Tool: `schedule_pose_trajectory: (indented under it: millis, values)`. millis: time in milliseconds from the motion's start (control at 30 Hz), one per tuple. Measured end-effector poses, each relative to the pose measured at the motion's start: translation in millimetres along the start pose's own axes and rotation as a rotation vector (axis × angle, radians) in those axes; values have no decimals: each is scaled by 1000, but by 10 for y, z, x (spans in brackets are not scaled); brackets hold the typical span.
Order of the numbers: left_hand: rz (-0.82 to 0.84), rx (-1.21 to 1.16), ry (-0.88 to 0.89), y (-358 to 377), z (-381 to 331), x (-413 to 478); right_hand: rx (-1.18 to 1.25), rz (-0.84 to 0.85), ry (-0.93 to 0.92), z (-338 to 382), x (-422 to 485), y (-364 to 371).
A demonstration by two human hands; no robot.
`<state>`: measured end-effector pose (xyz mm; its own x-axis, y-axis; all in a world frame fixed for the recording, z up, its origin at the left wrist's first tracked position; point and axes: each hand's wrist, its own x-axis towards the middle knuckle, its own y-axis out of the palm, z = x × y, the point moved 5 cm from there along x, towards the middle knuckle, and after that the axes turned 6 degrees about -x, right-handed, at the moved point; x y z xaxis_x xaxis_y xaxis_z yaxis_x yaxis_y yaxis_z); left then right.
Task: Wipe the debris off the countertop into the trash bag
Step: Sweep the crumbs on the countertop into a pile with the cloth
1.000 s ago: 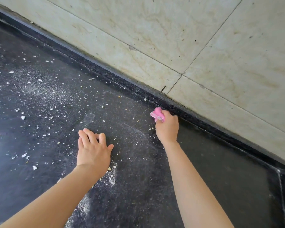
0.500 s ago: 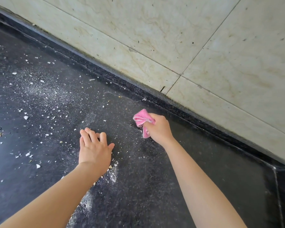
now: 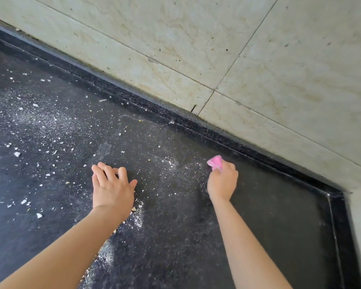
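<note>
The black speckled countertop (image 3: pixel 269 215) fills the lower part of the head view. White debris (image 3: pixel 40 130), flakes and dust, is scattered over its left half, with a small pile (image 3: pixel 138 217) beside my left wrist. My left hand (image 3: pixel 112 189) rests flat on the counter with fingers apart and holds nothing. My right hand (image 3: pixel 222 182) is closed on a crumpled pink cloth (image 3: pixel 215 161) pressed to the counter near the back edge. A thin dust smear (image 3: pixel 175 163) lies between the hands. No trash bag is in view.
A raised black backsplash strip (image 3: pixel 175 115) runs along the back and turns at the right corner (image 3: pixel 338 197). Stained cream wall tiles (image 3: pixel 238 49) rise behind it. The counter to the right of my right arm looks swept.
My right hand with the pink cloth swept left toward my left hand, then moved back right near the backsplash. A dust smear now lies between the hands. My left hand stayed put.
</note>
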<state>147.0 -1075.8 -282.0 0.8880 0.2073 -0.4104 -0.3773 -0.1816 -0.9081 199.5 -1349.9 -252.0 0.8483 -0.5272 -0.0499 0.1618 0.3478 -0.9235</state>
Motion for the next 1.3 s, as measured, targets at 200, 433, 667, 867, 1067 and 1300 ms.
schedule_pose_trajectory:
  millis: [200, 433, 667, 867, 1067, 1300]
  values:
    - [9, -11, 8, -15, -1, 0, 317, 476, -82, 345, -479, 247]
    - [-2, -12, 25, 4, -10, 18, 372, 102, 308, -482, 414, -464]
    - [-2, -12, 26, 21, 0, 26, 81, -123, 157, -405, 147, -136]
    - [15, -73, 30, -20, 1, 4, 211, 72, -73, 253, -821, 266]
    - [5, -230, 146, -46, 178, -46, 540, 542, -102, 591, -1138, 81]
    - [-284, -404, 117, -86, 1051, -336, 209, 60, 259, 171, 68, -38]
